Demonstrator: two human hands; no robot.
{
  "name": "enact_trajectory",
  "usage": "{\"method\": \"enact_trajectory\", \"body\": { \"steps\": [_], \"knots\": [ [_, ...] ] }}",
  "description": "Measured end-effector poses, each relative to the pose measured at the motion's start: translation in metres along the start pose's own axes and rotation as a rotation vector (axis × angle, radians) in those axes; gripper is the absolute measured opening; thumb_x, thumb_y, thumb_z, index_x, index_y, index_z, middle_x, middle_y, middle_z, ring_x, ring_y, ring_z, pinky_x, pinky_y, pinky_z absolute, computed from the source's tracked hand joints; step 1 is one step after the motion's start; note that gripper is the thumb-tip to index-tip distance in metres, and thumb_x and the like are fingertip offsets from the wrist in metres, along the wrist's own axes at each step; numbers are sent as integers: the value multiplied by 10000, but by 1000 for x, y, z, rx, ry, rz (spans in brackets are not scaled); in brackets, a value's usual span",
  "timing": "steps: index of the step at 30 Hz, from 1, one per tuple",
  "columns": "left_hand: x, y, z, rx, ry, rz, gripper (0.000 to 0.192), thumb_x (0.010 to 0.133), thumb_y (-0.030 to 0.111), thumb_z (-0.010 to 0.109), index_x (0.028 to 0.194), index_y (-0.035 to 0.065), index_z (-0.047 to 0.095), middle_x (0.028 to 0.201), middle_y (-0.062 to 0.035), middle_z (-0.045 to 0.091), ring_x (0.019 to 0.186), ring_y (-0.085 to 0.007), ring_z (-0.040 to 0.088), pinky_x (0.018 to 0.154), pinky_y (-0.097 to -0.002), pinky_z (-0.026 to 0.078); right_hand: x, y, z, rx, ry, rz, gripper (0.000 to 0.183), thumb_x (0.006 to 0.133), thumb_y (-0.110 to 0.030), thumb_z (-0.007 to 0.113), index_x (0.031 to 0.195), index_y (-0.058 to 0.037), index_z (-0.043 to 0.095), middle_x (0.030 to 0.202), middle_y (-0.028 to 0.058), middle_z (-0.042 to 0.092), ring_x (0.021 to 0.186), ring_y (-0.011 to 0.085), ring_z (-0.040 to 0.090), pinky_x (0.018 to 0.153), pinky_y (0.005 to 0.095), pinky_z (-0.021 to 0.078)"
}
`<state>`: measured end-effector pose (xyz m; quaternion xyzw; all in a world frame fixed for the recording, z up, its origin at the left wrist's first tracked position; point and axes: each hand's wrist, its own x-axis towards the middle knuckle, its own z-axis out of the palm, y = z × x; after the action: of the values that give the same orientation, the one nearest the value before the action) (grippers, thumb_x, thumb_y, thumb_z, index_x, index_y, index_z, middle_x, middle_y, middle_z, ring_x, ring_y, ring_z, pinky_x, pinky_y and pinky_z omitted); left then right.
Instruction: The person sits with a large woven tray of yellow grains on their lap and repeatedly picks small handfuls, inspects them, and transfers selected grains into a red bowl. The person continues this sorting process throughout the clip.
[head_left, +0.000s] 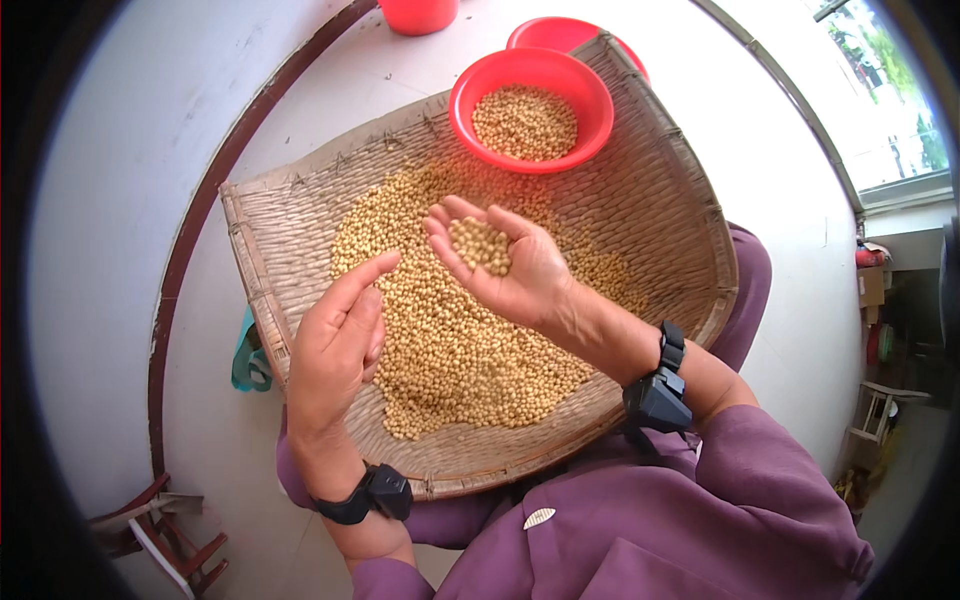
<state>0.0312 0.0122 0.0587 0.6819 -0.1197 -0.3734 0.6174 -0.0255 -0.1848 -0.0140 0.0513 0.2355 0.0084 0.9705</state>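
A wide woven bamboo winnowing basket (285, 217) rests across my lap, with a broad layer of dried yellow beans (480, 360), apparently soybeans, spread over its floor. My right hand (502, 259), palm up and cupped, holds a small heap of these beans above the layer. To its left is my left hand (341, 337), over the basket's left side, index finger extended and the other fingers curled. Whether anything lies within those curled fingers is hidden. At the basket's far end, a red plastic bowl (461, 112) contains more beans.
Behind that bowl, another red basin (547, 31) is partly covered. A red bucket (420, 15) stands on the floor near the wall. Left of the basket is a teal object (251, 360); a wooden stool (180, 536) is at lower left. Shelved goods (874, 292) line the right side.
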Motion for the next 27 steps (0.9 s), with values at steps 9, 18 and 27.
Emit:
{"method": "enact_trajectory", "body": {
  "steps": [9,18,27],
  "knots": [
    [1,1,0,-6,-21,16,353,1025,180,458,1328,10,520,638,75,401,496,13,309,423,-153,258,27,-103,25,-438,89,-513,641,1036,-350,319,1467,73,103,1487,270,254,1400,360,263,1179,454,250],
    [3,1,0,-57,57,22,378,1026,189,442,1347,-7,484,629,71,371,475,8,279,393,-155,205,0,-120,-11,-604,140,-486,407,985,-228,512,1257,72,476,1193,198,590,1054,241,624,906,315,532],
    [4,4,-6,-331,112,69,355,1028,197,437,1308,-16,488,634,57,376,478,4,282,385,-155,210,-39,-29,-29,-1693,-60,291,102,879,-153,634,883,-51,626,737,-10,589,663,69,534,578,239,451]
  ]
}}
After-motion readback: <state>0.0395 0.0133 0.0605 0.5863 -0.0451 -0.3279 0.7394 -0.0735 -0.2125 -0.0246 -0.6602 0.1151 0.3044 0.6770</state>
